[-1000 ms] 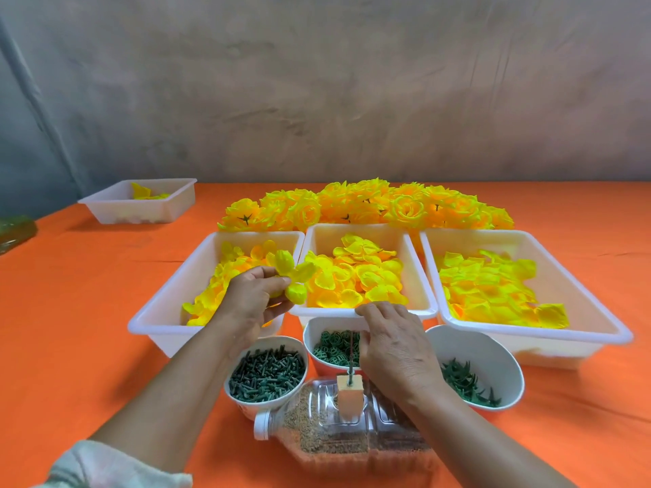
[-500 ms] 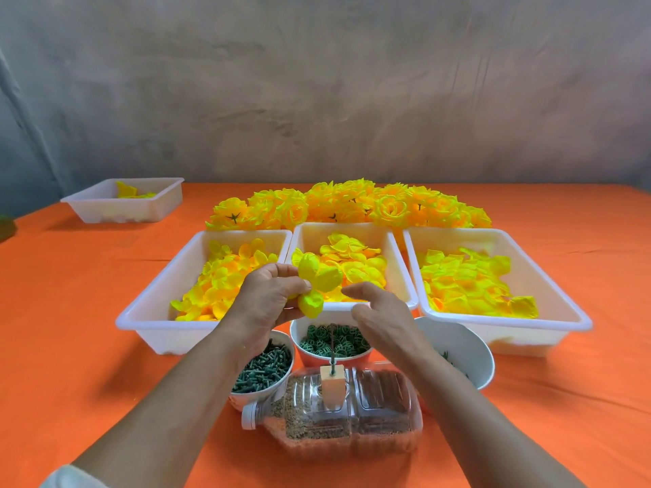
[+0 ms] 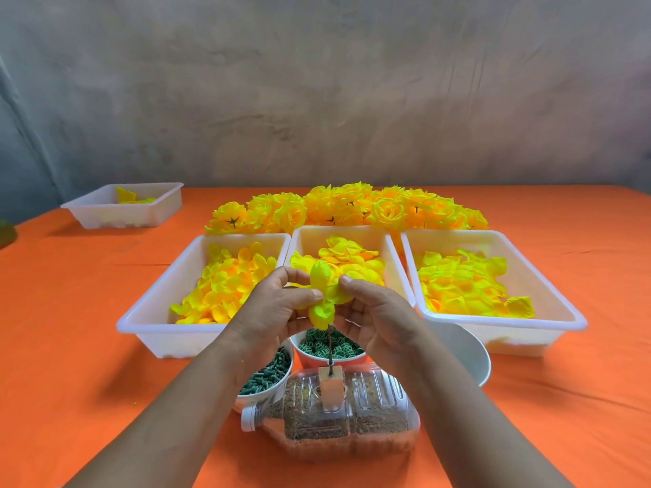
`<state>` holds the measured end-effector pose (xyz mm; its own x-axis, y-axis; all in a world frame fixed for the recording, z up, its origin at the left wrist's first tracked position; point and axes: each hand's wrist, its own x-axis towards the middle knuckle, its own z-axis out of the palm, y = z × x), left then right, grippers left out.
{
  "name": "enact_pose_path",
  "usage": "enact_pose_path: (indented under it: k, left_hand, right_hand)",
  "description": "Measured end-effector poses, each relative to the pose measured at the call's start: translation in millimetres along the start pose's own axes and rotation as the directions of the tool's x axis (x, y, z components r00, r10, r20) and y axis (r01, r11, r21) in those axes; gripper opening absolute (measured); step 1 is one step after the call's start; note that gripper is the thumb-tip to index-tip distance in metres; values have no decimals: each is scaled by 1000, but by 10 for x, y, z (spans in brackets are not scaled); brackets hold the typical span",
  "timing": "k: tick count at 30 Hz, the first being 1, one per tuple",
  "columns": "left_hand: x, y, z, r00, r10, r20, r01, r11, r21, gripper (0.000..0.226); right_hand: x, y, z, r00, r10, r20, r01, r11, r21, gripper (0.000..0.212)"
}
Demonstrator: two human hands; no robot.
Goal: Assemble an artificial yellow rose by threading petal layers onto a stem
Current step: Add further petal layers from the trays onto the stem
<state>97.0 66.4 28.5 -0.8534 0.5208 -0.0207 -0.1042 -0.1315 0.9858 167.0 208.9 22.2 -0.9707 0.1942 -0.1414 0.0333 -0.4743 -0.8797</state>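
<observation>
Petal layer (image 3: 322, 294) pinched by curled fingers (image 3: 303, 296) of left hand (image 3: 274, 311) and right hand (image 3: 380, 318), at the top of the upright stem (image 3: 330, 346). Likely the first layer, so most threading is left. Outward: one bottle (image 3: 352, 417) carrying the stem, three bowls (image 3: 310, 361), four trays (image 3: 158, 322), a heap of finished roses (image 3: 352, 206).

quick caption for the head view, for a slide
Left hand and right hand pinch a yellow petal layer over the thin stem standing on a plastic bottle.
</observation>
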Motion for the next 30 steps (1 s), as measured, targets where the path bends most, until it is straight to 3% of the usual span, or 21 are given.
enact_pose_path:
  k: [5, 9, 14, 19, 23, 27, 30]
  left_hand:
    - [-18, 18, 72, 999, -20, 37, 23, 996, -90, 20]
    - [-26, 24, 100, 999, -19, 28, 21, 997, -79, 20]
    - [-64, -1, 158, 997, -5, 82, 16, 991, -135, 20]
    - [-76, -6, 167, 994, 51, 99, -34, 985, -169, 24]
    - [-81, -8, 147, 991, 81, 105, -68, 990, -126, 28]
    - [-89, -24, 167, 990, 126, 65, -124, 992, -40, 26]
    - [-77, -43, 172, 993, 115, 18, -114, 993, -9, 18]
  right_hand:
    - [-26, 14, -11, 998, 19, 60, -32, 975, 221, 18]
    - [-37, -14, -58, 999, -12, 32, 4, 972, 234, 14]
    - [-37, 9, -86, 996, -35, 77, 12, 958, 287, 29]
    - [-2, 32, -106, 1000, -19, -14, 23, 944, 330, 48]
    - [-17, 36, -131, 1000, -23, -15, 26, 962, 270, 50]
    - [-85, 25, -122, 996, -11, 91, 8, 999, 32, 52]
    - [-81, 48, -107, 996, -47, 72, 50, 998, -30, 38]
